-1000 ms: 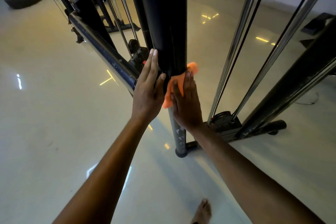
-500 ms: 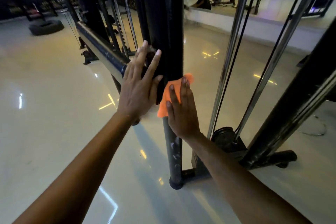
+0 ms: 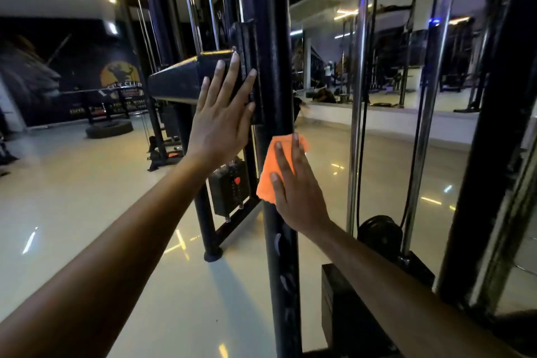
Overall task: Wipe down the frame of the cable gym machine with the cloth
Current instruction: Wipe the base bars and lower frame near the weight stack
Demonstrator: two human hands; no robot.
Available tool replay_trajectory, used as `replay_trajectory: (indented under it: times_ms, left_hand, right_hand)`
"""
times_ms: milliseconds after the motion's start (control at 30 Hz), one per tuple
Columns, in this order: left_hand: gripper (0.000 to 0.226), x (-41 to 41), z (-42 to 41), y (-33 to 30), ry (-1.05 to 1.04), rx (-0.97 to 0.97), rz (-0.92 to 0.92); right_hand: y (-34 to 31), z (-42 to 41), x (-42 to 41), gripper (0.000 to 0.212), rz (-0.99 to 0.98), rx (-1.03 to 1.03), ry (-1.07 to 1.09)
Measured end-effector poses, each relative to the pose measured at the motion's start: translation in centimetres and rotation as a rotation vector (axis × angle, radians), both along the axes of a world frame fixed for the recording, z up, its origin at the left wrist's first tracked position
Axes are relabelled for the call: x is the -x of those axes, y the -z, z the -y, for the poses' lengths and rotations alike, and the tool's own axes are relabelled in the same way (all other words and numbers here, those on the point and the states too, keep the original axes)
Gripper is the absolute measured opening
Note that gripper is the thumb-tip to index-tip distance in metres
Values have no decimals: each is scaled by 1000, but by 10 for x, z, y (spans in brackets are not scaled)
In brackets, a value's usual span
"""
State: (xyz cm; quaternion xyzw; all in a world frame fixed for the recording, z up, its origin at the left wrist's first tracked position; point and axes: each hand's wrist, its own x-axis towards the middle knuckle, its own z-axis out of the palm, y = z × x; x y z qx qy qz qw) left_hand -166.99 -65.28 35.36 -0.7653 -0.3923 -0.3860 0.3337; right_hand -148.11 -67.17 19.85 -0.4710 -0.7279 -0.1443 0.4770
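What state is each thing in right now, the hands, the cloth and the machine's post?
Left hand: flat, fingers straight, resting on the bracket beside the post.
Right hand: fingers straight, pressing the cloth to the post.
Cloth: orange, bunched, pinned against the post.
Post: black, upright.
Tyre: lying flat on the floor.

Both forearms and hands (image 3: pixel 220 128) look bare: no sleeves, seemingly no rings or watch.
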Motion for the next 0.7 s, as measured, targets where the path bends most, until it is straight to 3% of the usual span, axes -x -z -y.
replay_trajectory:
  times_ms: [67, 267, 500, 700]
  left_hand:
    - [61, 0, -1, 10, 0, -8, -5]
    - [63, 3, 0, 17, 21, 23, 12]
    - [66, 2, 3, 26, 13, 48, 14]
    - [66, 1, 3, 31, 1, 69, 24]
  right_hand:
    - [10, -5, -1, 73, 9, 2, 6]
    - [-46, -17, 5, 70, -34, -105, 5]
    - [41, 3, 8, 76, -9, 19, 49]
    - [-45, -15, 4, 72, -47, -65, 35]
